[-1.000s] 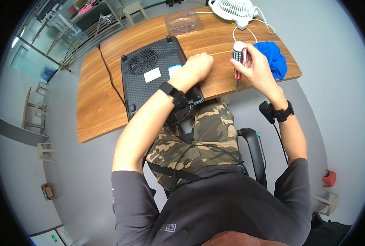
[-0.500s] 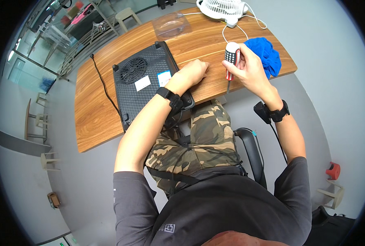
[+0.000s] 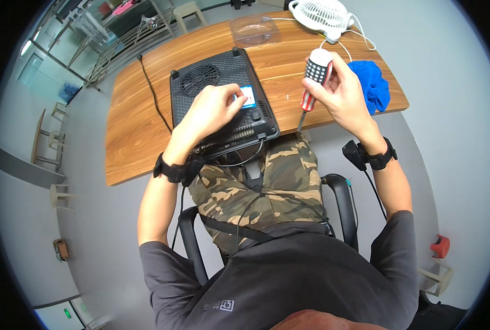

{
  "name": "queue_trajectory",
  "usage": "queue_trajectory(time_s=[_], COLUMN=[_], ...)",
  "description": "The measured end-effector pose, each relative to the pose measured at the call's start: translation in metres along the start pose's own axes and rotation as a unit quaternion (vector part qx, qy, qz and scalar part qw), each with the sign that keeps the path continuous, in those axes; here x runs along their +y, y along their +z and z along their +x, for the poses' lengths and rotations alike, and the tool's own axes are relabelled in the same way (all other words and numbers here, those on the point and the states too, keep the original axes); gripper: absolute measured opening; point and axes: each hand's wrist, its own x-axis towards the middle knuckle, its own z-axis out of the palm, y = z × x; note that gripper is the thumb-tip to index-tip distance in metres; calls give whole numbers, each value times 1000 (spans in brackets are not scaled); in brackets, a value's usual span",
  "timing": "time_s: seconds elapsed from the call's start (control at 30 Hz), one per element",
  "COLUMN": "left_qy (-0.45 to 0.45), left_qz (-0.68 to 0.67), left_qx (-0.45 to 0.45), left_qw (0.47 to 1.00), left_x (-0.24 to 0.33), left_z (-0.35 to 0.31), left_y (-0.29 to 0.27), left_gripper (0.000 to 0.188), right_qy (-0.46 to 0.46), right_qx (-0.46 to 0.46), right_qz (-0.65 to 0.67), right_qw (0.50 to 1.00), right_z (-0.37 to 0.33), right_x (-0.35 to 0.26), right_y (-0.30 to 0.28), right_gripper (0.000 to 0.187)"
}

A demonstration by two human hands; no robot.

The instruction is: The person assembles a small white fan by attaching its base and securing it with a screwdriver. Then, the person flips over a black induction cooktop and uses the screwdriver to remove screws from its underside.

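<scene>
My right hand (image 3: 344,91) is wrapped round a screwdriver (image 3: 317,69) with a white-capped, black-and-white dotted and red-striped handle. Its metal shaft points down by the table's near edge. A flat black appliance (image 3: 214,104), possibly an induction cooker, lies bottom up, showing a round fan grille (image 3: 200,78), corner feet and a cable at its near side. Over this underside is my left hand (image 3: 214,110), fingers curled and thumb near the index finger. Whatever the fingertips may hold cannot be made out. A blue-and-white label (image 3: 248,97) shows beside them. Right of the appliance lies a tiny pale piece (image 3: 287,97).
The wooden table (image 3: 132,126) carries a black cord (image 3: 151,91) on the left, a clear plastic tray (image 3: 254,30) and a white fan (image 3: 323,15) at the back. A crumpled blue cloth (image 3: 372,88) lies close to my right hand.
My left hand has moved left from the bare tabletop to above the appliance. A tiny pale piece now shows on the wood near where it was. The screwdriver stays in my right hand.
</scene>
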Motion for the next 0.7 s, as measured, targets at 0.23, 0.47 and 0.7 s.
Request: queue_trajectory(time_s=[0.23, 0.47, 0.7], left_qy=[-71, -103, -78], left_qz=[-50, -107, -256], left_qx=[32, 60, 106], left_qw=[996, 987, 958], left_x=[-11, -36, -62], left_z=[-80, -132, -167], left_y=[-38, -59, -66], left_gripper=[18, 26, 24], right_qy=[-52, -155, -207], right_qx=[-127, -196, -232], right_qz=[48, 13, 5], right_qw=[989, 968, 950], right_z=[25, 37, 41], right_x=[-22, -11, -3], right_y=[96, 184, 235], right_gripper=[35, 47, 44])
